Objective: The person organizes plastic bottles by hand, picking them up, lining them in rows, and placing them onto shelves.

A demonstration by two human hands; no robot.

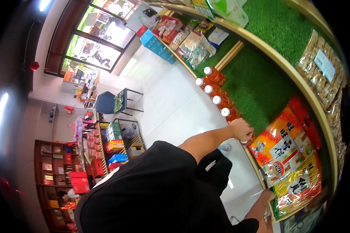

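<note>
My left hand (243, 130) reaches over the shelf edge with its fingers curled round a bottle, mostly hidden, with a bit of white cap and red-orange showing beneath. Beside it several bottles of orange-red drink with white caps (225, 112) form a row along the edge. A large orange-red snack bag (278, 149) lies close to that hand. Lower down, my right hand (269, 195) is at the shelf's front edge beside a yellow snack bag (299, 184). Its fingers are too small and partly hidden to read.
Green turf lines the wooden shelf (260, 87). Bagged snacks (196, 48) fill its far section, and a bag of brown nuggets (321, 64) lies on the upper tier. Blue boxes (157, 46) stand on the floor. A chair (107, 103) and stocked racks (114, 136) stand across the aisle.
</note>
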